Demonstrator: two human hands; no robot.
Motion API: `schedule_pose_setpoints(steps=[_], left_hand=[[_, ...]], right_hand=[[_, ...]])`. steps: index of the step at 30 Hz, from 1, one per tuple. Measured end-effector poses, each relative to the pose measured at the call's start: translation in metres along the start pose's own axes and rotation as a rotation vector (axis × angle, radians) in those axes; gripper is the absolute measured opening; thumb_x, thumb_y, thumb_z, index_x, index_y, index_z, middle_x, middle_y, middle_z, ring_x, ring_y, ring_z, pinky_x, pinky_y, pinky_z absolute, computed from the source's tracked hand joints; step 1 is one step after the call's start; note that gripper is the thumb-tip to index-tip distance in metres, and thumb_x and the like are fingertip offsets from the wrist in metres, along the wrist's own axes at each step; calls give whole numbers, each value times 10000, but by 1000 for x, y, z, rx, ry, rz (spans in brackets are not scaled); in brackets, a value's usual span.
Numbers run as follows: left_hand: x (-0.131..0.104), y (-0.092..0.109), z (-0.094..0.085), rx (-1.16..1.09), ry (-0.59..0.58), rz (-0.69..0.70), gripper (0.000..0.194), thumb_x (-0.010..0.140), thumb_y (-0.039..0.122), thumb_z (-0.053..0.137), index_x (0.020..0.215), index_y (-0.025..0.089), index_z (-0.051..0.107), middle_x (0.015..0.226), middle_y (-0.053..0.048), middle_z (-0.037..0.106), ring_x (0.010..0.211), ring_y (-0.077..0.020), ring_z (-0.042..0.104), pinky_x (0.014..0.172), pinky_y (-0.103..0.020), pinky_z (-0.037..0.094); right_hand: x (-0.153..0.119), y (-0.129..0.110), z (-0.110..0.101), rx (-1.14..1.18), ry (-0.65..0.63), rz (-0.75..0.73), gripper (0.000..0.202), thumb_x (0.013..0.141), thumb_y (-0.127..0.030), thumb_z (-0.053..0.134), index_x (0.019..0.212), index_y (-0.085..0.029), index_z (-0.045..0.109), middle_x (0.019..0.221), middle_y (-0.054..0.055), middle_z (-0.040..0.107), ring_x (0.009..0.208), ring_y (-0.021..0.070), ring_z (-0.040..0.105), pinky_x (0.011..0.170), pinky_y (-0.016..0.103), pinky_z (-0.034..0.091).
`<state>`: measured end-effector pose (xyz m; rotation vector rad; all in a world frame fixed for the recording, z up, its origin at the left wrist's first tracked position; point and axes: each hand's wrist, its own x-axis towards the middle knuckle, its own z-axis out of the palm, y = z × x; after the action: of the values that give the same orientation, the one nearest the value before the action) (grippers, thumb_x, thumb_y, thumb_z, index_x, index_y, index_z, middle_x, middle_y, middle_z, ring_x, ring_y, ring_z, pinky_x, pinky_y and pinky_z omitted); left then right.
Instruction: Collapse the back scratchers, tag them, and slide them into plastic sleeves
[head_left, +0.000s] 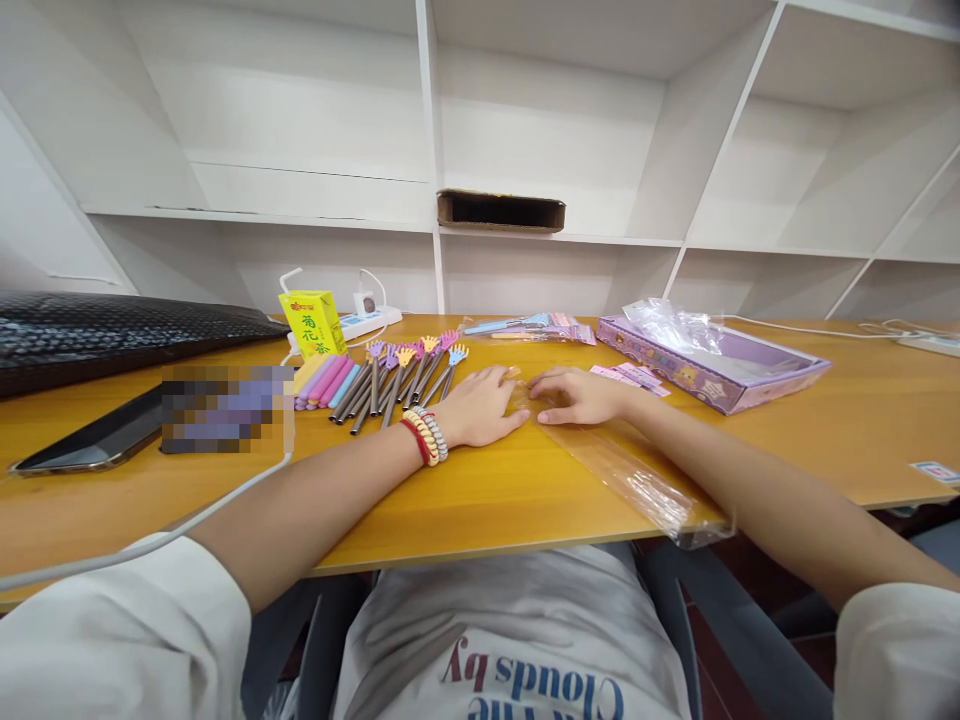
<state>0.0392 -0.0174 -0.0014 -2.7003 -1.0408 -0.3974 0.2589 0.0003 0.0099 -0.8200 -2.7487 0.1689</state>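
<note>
A long clear plastic bag [626,470] lies slantwise on the table, its near end hanging over the front edge. At its far end my left hand [481,405] rests with fingers stretched out and thumb apart, fingertips touching the film. My right hand [583,395] faces it with bent fingers on the same end of the bag; its exact grip on the thin film is hard to see. Just beyond my left hand lie several back scratchers [409,378] with grey metal rods and coloured hand-shaped heads. Beside them sit several pastel tubes [330,382], pink, purple, yellow and blue.
A purple box [716,385] holding crumpled clear plastic [671,325] stands at the right, with pink cards [630,377] beside it. Packaged items [529,328] lie at the back. Leftward are a yellow drink carton [311,322], a phone [97,432] and a white cable [225,500].
</note>
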Motion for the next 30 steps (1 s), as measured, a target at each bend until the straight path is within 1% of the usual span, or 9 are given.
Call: schedule_pose_setpoints(steps=[2, 5, 9, 14, 18, 21, 24, 27, 30], left_hand=[[0, 2, -2, -15, 15, 65, 503, 869, 481, 306, 1199, 137, 468, 1272, -138, 441, 1184, -254, 396, 1000, -382, 287], [0, 4, -6, -43, 9, 148, 428, 879, 422, 327, 1186, 161, 472, 1250, -110, 467, 1170, -226, 408, 1015, -375, 269], [1, 3, -6, -84, -40, 204, 431, 886, 433, 319, 1213, 188, 454, 1295, -88, 444, 1205, -209, 378, 1023, -371, 252], [0, 0, -5, -139, -130, 168, 535, 877, 531, 252, 1275, 202, 392, 1334, -87, 410, 1207, -213, 382, 1007, -357, 270], [-1, 0, -6, -160, -151, 140, 577, 873, 554, 218, 1294, 189, 367, 1327, -96, 413, 1189, -219, 398, 993, -355, 278], [-1, 1, -7, -163, -164, 146, 584, 869, 565, 218, 1276, 186, 395, 1317, -96, 423, 1182, -217, 404, 992, -351, 275], [-1, 1, -7, -150, -176, 134, 576, 866, 567, 225, 1251, 189, 428, 1313, -93, 428, 1183, -222, 403, 989, -356, 278], [0, 0, -6, -146, -176, 126, 568, 870, 556, 226, 1257, 189, 420, 1313, -92, 427, 1178, -224, 409, 980, -358, 290], [0, 0, -4, -145, -174, 128, 560, 872, 549, 231, 1252, 186, 427, 1318, -94, 421, 1175, -225, 412, 977, -356, 294]], right_hand=[[1, 1, 1, -15, -17, 22, 447, 777, -486, 528, 1092, -175, 583, 1075, 99, 600, 975, 218, 548, 849, 349, 404], [1, 4, 3, -36, -4, 67, 440, 798, -488, 494, 1095, -177, 586, 1058, 98, 613, 976, 225, 549, 849, 353, 397], [2, 7, 4, -43, 5, 112, 435, 828, -497, 441, 1087, -183, 595, 1045, 100, 618, 984, 230, 541, 858, 364, 384], [0, 9, 5, -79, -13, 141, 479, 842, -535, 381, 1137, -211, 574, 1093, 110, 586, 1042, 249, 490, 906, 414, 336], [-2, 11, 5, -106, -21, 198, 516, 845, -567, 326, 1150, -229, 567, 1118, 116, 556, 1063, 257, 466, 923, 436, 315], [-3, 11, 6, -90, -22, 219, 531, 835, -580, 335, 1155, -221, 561, 1141, 125, 531, 1075, 268, 455, 921, 446, 320], [-2, 9, 7, -80, -3, 207, 534, 833, -574, 350, 1173, -209, 543, 1184, 131, 503, 1113, 274, 430, 938, 460, 311], [0, 7, 8, -51, 26, 175, 549, 826, -567, 380, 1205, -194, 513, 1247, 132, 467, 1172, 274, 392, 966, 456, 302], [-1, 7, 9, -4, 6, 144, 585, 802, -572, 427, 1231, -180, 492, 1283, 126, 452, 1192, 268, 391, 988, 441, 302]])
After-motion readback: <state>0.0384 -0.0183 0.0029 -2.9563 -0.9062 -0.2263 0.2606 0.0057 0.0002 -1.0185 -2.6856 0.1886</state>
